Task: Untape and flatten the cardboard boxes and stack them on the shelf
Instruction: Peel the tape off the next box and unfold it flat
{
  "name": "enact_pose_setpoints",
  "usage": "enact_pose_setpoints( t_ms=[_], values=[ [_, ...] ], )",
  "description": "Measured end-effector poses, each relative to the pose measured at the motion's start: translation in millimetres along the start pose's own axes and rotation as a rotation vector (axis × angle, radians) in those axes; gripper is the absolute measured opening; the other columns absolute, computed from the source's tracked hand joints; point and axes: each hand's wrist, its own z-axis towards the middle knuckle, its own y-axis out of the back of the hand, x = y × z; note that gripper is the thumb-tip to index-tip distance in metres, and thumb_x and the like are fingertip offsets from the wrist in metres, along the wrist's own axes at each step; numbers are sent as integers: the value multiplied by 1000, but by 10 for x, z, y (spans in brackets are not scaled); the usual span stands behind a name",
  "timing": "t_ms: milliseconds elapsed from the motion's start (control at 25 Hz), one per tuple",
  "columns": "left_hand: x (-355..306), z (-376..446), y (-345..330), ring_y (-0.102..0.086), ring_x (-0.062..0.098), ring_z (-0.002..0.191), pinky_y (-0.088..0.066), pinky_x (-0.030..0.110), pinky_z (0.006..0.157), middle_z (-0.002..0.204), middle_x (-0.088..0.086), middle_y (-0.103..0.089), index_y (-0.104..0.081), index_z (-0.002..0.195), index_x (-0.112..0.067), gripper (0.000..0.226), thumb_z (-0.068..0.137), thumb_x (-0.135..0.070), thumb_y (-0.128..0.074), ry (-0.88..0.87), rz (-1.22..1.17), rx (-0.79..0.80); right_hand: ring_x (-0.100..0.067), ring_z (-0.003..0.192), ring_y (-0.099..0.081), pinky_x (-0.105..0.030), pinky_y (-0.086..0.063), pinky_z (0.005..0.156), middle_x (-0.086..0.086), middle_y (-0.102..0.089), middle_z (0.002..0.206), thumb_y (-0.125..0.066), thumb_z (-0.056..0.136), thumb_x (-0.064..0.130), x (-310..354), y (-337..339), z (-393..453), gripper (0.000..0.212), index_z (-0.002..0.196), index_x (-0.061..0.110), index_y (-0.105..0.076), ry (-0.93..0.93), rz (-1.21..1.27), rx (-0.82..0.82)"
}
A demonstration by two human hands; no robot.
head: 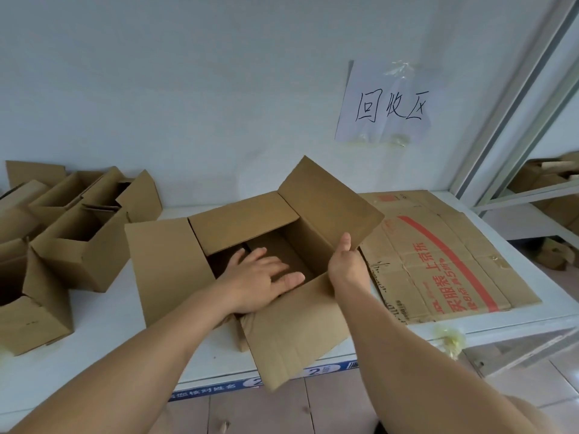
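An open brown cardboard box (294, 321) stands on the white shelf (109, 324) in front of me, all its top flaps spread outward. My left hand (257, 280) reaches into the box opening with fingers straight and spread, palm down. My right hand (346, 261) grips the near corner of the right flap (329, 202), thumb up against its inner face. A flattened box (445, 255) with red printing lies flat on the shelf just right of the open box.
Several smaller open cardboard boxes (78, 242) crowd the shelf's left side. A paper sign (388, 101) is taped to the wall. Crumpled tape (451, 339) sticks at the shelf's front edge. More boxes (545, 177) sit on a neighbouring rack at right.
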Motion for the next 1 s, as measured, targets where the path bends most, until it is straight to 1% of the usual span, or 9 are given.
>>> enact_pose_setpoints(
  t_ms=[120,200,360,520,640,720,800,880,1000],
  values=[
    [245,179,102,12,16,148,10,50,117,162,-7,-14,-33,149,-34,94,79,-83,7,55,225,-30,-28,119,-56,-47,-39,105,-7,-63,125,-11,102,54,-66,-163,63,65,137,16,-50,40,-3,-93],
    [383,237,160,20,20,147,14,52,116,164,-2,-3,-25,152,-31,94,81,-83,8,58,415,-172,-28,119,-55,-48,-39,105,-6,-63,125,-12,102,52,-64,-208,101,62,138,19,-49,85,-25,-135],
    [779,413,500,25,25,145,12,57,115,162,2,12,-5,155,-30,99,75,-86,13,232,443,-403,-30,122,-54,-43,-41,100,-7,-61,130,-14,103,52,-117,-260,186,61,141,20,-48,102,5,-182],
    [1312,695,717,9,27,149,-1,59,116,163,0,3,-6,155,-25,108,70,-92,3,470,180,-384,-32,114,-58,-39,-41,85,-11,-64,124,-18,101,56,-123,-301,285,64,135,15,-52,98,26,-208],
    [1509,767,520,-23,31,145,-29,56,110,163,0,-6,-12,155,-18,120,64,-98,-15,632,-290,-361,-33,110,-59,-36,-39,79,-12,-65,119,-20,100,56,-81,-324,413,66,130,10,-56,168,13,-208],
    [1517,770,359,-39,32,136,-41,48,100,163,-1,-6,-18,153,-14,118,67,-95,-25,656,-480,-408,-32,106,-60,-33,-39,75,-13,-66,117,-21,100,56,-14,-342,483,66,128,8,-58,255,17,-210],
    [1511,762,333,-44,33,132,-43,47,96,161,0,-7,-24,150,-14,108,74,-90,-29,641,-514,-486,-33,104,-61,-33,-40,76,-14,-67,113,-24,101,55,144,-315,488,64,122,7,-61,338,47,-235],
    [1484,728,285,-42,32,133,-41,48,101,161,1,-10,-27,150,-12,101,79,-85,-30,635,-602,-590,-34,91,-61,-33,-38,71,-10,-67,91,-28,101,53,362,-215,434,56,100,9,-63,443,65,-250],
    [1375,645,-19,-26,28,144,-26,48,113,163,1,-5,-15,155,-17,92,86,-78,-24,611,-834,-640,-26,61,-50,-33,-31,55,1,-47,57,-30,97,59,641,28,225,50,64,23,-37,633,-33,-300]
  ],
)
